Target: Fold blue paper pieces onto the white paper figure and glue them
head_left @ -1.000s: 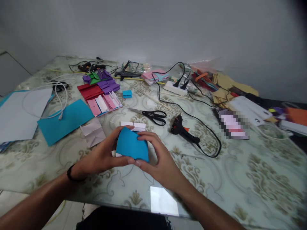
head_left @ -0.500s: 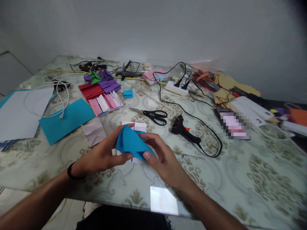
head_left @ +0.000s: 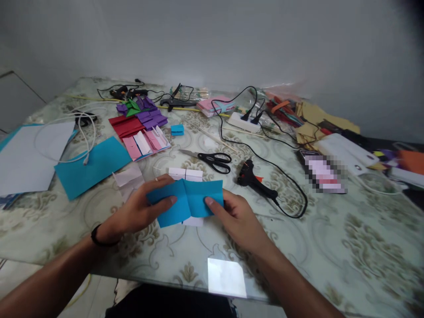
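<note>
A creased blue paper (head_left: 187,201) is spread between my two hands, with a fold line down its middle. My left hand (head_left: 142,210) pinches its left end, thumb on top. At the right end, my right hand (head_left: 236,216) grips it with the thumb on the face and the fingers behind. Beneath and behind the blue paper lie white folded papers (head_left: 194,175), partly covered. A crumpled pale paper (head_left: 127,179) rests beside my left hand. Black scissors (head_left: 215,160) lie just beyond the hands.
A black glue gun (head_left: 255,181) with its cord is to the right, near a phone (head_left: 323,172). The white power strip (head_left: 244,121) sits behind. Folded pink (head_left: 150,140), red (head_left: 126,126) and purple papers (head_left: 151,118) lie back left; a blue sheet (head_left: 94,165) is at left.
The blue paper, curled over before, is now opened out nearly flat. My hands have moved apart, the right one slightly rightward and the left one slightly leftward.
</note>
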{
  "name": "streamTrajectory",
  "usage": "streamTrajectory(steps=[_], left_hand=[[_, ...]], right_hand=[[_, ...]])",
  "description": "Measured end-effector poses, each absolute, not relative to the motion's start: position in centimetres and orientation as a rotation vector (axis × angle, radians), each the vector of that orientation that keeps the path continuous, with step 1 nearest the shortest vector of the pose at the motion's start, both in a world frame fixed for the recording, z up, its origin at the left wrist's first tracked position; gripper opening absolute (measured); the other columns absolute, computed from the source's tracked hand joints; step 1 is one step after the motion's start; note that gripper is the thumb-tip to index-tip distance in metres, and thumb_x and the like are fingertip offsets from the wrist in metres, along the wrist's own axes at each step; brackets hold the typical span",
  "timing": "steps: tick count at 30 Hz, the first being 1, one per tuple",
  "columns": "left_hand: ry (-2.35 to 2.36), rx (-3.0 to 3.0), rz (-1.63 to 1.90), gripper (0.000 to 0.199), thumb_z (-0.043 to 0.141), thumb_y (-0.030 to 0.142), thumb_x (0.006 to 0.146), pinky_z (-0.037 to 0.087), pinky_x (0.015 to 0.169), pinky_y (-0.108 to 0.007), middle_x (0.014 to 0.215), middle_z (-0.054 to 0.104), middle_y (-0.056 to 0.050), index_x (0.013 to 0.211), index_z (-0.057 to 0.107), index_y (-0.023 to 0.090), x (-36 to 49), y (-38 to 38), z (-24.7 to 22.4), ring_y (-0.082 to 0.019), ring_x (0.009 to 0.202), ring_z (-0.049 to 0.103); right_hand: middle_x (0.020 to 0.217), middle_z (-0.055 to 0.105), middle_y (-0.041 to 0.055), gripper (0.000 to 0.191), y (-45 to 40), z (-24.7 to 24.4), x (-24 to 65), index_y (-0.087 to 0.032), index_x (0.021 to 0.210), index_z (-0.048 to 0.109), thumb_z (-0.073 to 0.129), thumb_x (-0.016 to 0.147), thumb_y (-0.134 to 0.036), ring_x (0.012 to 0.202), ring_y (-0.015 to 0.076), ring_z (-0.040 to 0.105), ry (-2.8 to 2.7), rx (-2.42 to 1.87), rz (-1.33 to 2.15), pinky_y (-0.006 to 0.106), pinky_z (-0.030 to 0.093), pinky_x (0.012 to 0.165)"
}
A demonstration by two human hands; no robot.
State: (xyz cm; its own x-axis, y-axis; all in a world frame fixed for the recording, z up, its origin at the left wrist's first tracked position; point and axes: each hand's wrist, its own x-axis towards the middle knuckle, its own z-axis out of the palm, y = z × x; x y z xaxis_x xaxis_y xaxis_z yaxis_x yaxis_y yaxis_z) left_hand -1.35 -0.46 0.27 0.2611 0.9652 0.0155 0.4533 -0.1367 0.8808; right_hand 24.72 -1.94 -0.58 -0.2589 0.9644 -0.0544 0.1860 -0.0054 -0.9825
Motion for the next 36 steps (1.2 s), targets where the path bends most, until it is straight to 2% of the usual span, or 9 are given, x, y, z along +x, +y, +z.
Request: streamTrajectory(steps=[3, 6, 11, 15, 19, 23, 28, 31, 36], left_hand=[[1.281, 1.748, 0.688, 0.042, 0.07, 0.055, 0.093, 0.062, 0.096, -0.042, 0.124, 0.079, -0.008, 0.12, 0.076, 0.024, -1.2, -0.2, 0.7, -0.033, 0.116, 0.072], [1.146, 1.767, 0.573, 0.034, 0.068, 0.051, 0.096, 0.064, 0.08, -0.036, 0.103, 0.082, -0.006, 0.111, 0.081, 0.023, -1.1, -0.2, 1.1, -0.028, 0.093, 0.076], [1.101, 1.676, 0.581, 0.042, 0.076, 0.047, 0.092, 0.065, 0.084, -0.036, 0.115, 0.083, -0.006, 0.127, 0.078, 0.023, -1.1, 0.2, 1.4, -0.028, 0.101, 0.076], [0.875, 1.616, 0.629, 0.029, 0.073, 0.039, 0.095, 0.063, 0.091, -0.037, 0.116, 0.083, -0.009, 0.118, 0.083, 0.023, -1.2, 0.9, 1.9, -0.03, 0.107, 0.077], [0.766, 1.559, 0.703, 0.026, 0.071, 0.037, 0.094, 0.059, 0.074, -0.032, 0.109, 0.083, -0.011, 0.108, 0.085, 0.022, -1.6, 1.1, 2.2, -0.026, 0.091, 0.077], [0.719, 1.551, 0.727, 0.037, 0.067, 0.042, 0.09, 0.055, 0.077, -0.037, 0.114, 0.08, -0.012, 0.116, 0.084, 0.021, -2.1, 1.0, 2.1, -0.03, 0.095, 0.072], [0.853, 1.538, 0.804, 0.047, 0.052, 0.052, 0.099, 0.053, 0.081, -0.038, 0.106, 0.081, -0.011, 0.102, 0.085, 0.019, -1.9, 1.1, 2.4, -0.03, 0.098, 0.07], [1.054, 1.705, 0.642, 0.025, 0.069, 0.042, 0.095, 0.051, 0.071, -0.03, 0.092, 0.081, -0.004, 0.097, 0.083, 0.021, -1.4, 1.0, 2.3, -0.021, 0.083, 0.07], [1.045, 1.943, 0.646, 0.017, 0.067, 0.025, 0.097, 0.056, 0.076, -0.026, 0.102, 0.084, -0.003, 0.105, 0.082, 0.023, -0.5, 0.3, 1.3, -0.019, 0.092, 0.077]], right_hand=[[0.091, 0.075, 0.0047, 0.035, -1.9, -0.2, 24.7, -0.021, 0.107, 0.074, 0.071, 0.094, -0.053, 0.077, 0.0197, 0.066, -1.454, -1.2, 1.461, 0.031, 0.056, 0.069], [0.103, 0.079, 0.0073, 0.037, -1.8, -0.2, 24.7, -0.021, 0.114, 0.076, 0.077, 0.09, -0.051, 0.087, 0.0228, 0.073, -1.426, -1.231, 1.475, 0.034, 0.06, 0.074], [0.101, 0.082, 0.006, 0.027, -1.5, -0.8, 25.1, -0.024, 0.103, 0.081, 0.08, 0.088, -0.046, 0.085, 0.0228, 0.075, -1.338, -1.163, 1.545, 0.035, 0.061, 0.073], [0.103, 0.081, 0.004, 0.015, -1.1, -1.2, 25.6, -0.028, 0.099, 0.084, 0.079, 0.086, -0.031, 0.093, 0.023, 0.073, -1.351, -1.096, 1.492, 0.033, 0.057, 0.076], [0.099, 0.08, 0.0029, 0.026, -1.1, -1.0, 25.7, -0.028, 0.092, 0.084, 0.075, 0.072, -0.013, 0.09, 0.0226, 0.071, -1.314, -0.992, 1.56, 0.03, 0.052, 0.07], [0.093, 0.077, 0.0034, 0.02, -1.0, -0.4, 26.0, -0.027, 0.092, 0.083, 0.072, 0.075, -0.024, 0.077, 0.0207, 0.066, -1.275, -0.95, 1.611, 0.03, 0.047, 0.065], [0.101, 0.078, 0.0093, 0.038, -0.5, 0.1, 26.9, -0.023, 0.099, 0.083, 0.067, 0.08, -0.052, 0.09, 0.0297, 0.069, -1.388, -0.931, 1.651, 0.038, 0.052, 0.072], [0.101, 0.077, 0.0079, 0.034, -0.6, 0.0, 26.6, -0.023, 0.102, 0.078, 0.064, 0.092, -0.052, 0.096, 0.0274, 0.071, -1.448, -1.023, 1.507, 0.037, 0.054, 0.08], [0.089, 0.078, 0.0029, 0.019, -1.3, 0.0, 24.8, -0.024, 0.102, 0.074, 0.073, 0.092, -0.04, 0.083, 0.0211, 0.073, -1.637, -1.196, 1.345, 0.033, 0.054, 0.077]])
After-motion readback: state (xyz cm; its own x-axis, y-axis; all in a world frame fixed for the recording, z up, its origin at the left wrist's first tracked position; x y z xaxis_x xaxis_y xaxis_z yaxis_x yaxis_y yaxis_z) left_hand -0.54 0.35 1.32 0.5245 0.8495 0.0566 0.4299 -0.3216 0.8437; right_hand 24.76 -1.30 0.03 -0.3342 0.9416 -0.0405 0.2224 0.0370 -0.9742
